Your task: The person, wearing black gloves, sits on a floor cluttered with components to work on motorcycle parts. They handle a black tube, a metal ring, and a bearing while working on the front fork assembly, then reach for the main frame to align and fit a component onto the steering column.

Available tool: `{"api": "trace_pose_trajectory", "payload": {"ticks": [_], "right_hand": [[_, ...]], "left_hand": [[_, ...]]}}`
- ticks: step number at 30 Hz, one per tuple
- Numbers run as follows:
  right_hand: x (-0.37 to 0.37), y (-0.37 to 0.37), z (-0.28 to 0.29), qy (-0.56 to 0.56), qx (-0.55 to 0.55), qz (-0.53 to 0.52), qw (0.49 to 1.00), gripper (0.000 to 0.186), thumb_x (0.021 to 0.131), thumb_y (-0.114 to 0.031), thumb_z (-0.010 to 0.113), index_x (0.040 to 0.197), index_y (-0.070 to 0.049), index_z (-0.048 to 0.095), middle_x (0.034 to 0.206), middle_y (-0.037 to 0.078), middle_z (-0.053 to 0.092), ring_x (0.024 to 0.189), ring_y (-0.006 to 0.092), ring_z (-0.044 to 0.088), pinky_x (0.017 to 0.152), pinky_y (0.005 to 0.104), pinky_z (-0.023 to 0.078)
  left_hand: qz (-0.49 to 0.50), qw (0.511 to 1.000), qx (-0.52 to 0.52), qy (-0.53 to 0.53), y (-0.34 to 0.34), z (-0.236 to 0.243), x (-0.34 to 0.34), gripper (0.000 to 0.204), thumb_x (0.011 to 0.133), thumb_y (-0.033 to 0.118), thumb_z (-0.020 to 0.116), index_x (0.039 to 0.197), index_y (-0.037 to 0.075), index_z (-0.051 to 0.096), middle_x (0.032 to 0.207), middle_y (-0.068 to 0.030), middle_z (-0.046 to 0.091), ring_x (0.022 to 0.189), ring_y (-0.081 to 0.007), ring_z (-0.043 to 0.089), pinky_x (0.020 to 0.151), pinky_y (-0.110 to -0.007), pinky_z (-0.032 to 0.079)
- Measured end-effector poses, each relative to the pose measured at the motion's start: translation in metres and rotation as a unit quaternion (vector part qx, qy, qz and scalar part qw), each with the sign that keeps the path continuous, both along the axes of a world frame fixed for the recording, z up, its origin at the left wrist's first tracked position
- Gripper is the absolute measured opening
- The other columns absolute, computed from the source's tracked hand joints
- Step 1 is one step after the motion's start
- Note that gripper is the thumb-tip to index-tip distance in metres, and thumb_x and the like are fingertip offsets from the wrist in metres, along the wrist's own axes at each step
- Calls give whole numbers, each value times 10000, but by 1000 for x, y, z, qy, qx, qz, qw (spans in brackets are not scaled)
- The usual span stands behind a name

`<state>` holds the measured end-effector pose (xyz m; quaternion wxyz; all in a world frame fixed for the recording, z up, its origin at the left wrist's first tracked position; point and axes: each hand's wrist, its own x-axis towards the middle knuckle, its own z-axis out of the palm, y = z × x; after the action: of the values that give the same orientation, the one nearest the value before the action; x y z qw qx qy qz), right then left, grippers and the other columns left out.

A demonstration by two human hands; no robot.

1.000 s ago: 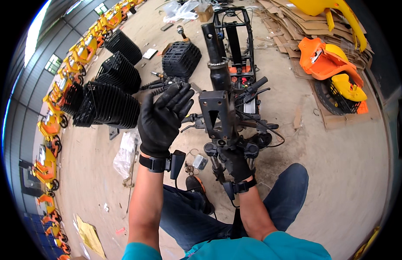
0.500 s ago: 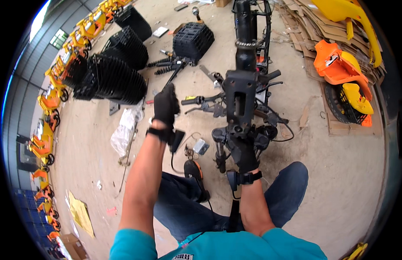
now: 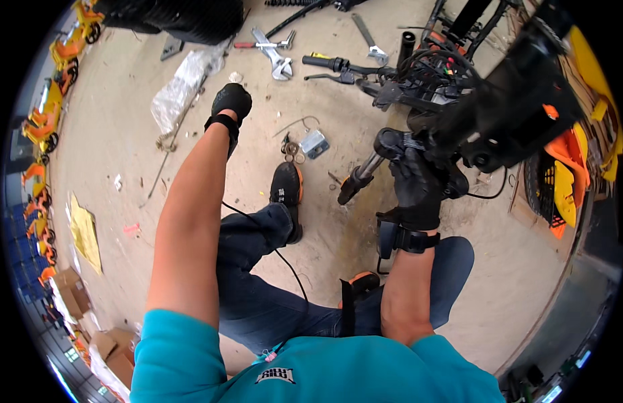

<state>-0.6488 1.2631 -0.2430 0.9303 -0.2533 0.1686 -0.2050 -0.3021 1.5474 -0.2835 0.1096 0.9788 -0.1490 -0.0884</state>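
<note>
"Where's the black fork (image 3: 473,127)?"

"Over the floor (image 3: 493,282), toward its right edge, long axis slanting, visible leg (image 3: 370,166) aimed lower-left! Right hand (image 3: 416,181) grips it; left hand (image 3: 232,101) curled, contents hidden."

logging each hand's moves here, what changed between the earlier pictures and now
The fork assembly has tilted over to the right. The left hand, open at first, is now closed and farther from it; whether it holds anything is unclear. The view shifted too. The right hand still holds the fork assembly.
</note>
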Motion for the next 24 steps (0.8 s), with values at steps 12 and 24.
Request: {"api": "trace_pose_trajectory", "payload": {"ticks": [12,24], "right_hand": [[-11,-3,29,123,-8,12,992,242,975,-96,544,1177,27,591,1134,151,635,1007,252,631,869,391,531],[-21,-11,21,63,39,67,995,310,1004,-133,472,1287,-12,503,1282,165,576,1121,272,588,955,451,487]], "left_hand": [[124,972,50,196,-26,-145,-83,590,842,588,576,936,26,729,995,-220,687,974,-369,658,861,-438,515],[66,981,70,168,-37,-162,-114,316,857,279,611,1151,165,627,1177,-154,644,1106,-318,619,889,-445,511]]}}
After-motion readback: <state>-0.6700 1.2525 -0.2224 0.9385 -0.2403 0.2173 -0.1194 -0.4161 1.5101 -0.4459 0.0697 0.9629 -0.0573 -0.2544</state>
